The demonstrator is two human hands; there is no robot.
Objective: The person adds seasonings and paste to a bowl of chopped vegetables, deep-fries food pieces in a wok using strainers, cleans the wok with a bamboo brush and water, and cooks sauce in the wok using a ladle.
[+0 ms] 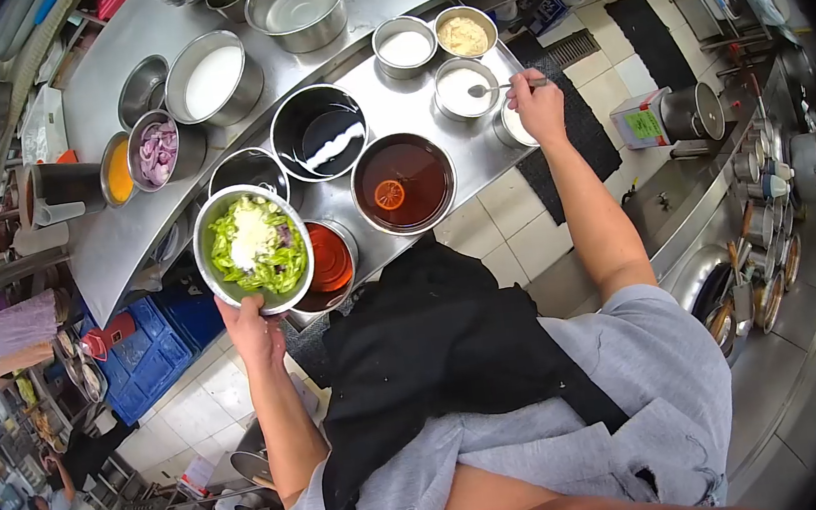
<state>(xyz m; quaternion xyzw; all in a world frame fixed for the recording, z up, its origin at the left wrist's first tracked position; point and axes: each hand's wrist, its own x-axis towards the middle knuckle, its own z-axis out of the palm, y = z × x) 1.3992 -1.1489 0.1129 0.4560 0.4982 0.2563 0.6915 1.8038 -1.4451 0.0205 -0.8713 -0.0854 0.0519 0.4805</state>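
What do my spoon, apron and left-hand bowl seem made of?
Spoon: likely metal, shiny, by its silvery gleam. Apron: matte black cloth, by its soft folds; the fibre is unclear. Bowl: probably satin stainless steel, given its grey sheen.

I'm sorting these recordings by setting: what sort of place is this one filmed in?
Probably a commercial kitchen, perhaps a restaurant's. It shows in the long steel counter, the pot of brown liquid with a citrus slice, and the bowl of chopped greens in the left hand.

A metal bowl [303, 278] holds chopped greens [280, 264] topped with white powder [249, 235]; a spoon [479, 91] extends over a container [453, 113].
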